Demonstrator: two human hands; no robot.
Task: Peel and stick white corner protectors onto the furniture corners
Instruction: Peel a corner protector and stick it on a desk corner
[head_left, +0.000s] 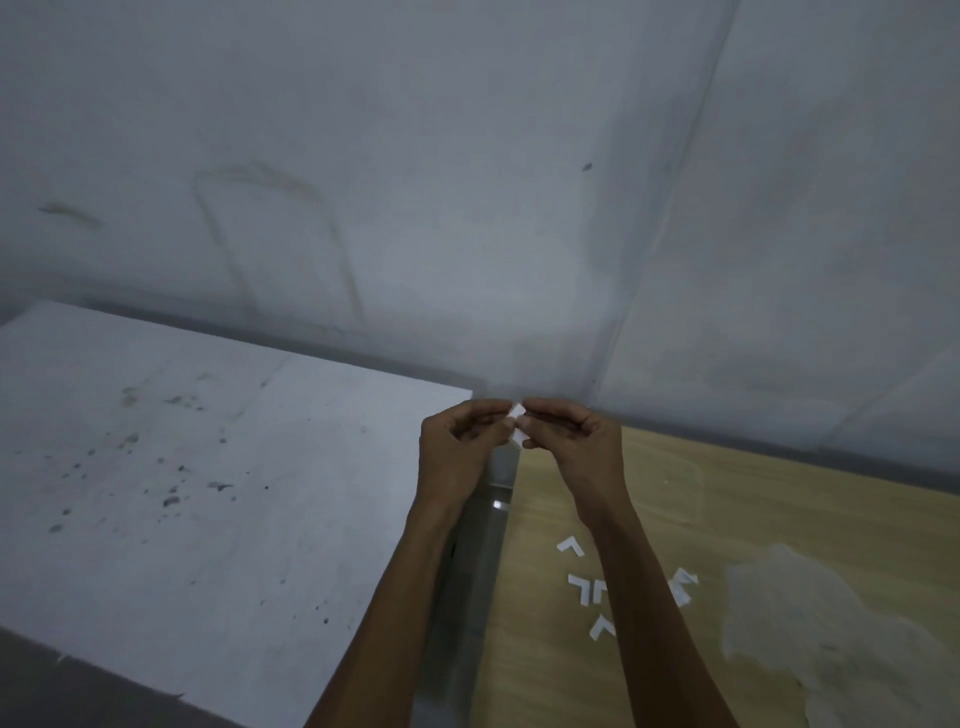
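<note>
Two hands, left hand (457, 441) and right hand (576, 441), pinching one white corner protector (517, 415) between them. Loose protectors (570, 545) on the wooden table (779, 519): four countable, plus a cluster (685, 587) beside the right forearm, one or two, cannot tell. Tabletops: two, counting the white table (208, 493); one pale translucent sheet (805, 623).

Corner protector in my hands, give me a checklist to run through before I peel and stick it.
1. The left hand and right hand pinch the corner protector: ok.
2. Backing peeled off: cannot tell.
3. Spare protectors lying on the wooden table: ok.
4. White table surface clean: not ok, dark specks.
5. White table's far right corner still bare: cannot tell.
</note>
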